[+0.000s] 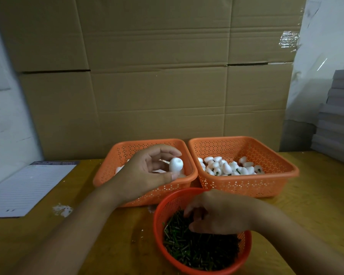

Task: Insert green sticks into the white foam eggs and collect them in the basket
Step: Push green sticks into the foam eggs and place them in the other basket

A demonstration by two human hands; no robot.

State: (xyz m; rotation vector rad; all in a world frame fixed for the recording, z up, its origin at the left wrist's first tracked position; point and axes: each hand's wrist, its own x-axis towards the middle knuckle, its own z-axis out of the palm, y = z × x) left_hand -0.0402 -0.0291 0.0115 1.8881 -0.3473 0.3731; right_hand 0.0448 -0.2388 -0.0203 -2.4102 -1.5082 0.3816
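Above the left basket (107, 171), the left hand (147, 171) pinches an egg (176, 164); the right hand (216, 213) curls into the bowl's (161, 207) sticks (197, 251), grasp unclear; right basket (282, 171) holds stuck eggs (228, 167).

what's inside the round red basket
The round red basket holds a heap of short green sticks. The right hand reaches into it and covers the sticks beneath; whether its fingers grip one is hidden.
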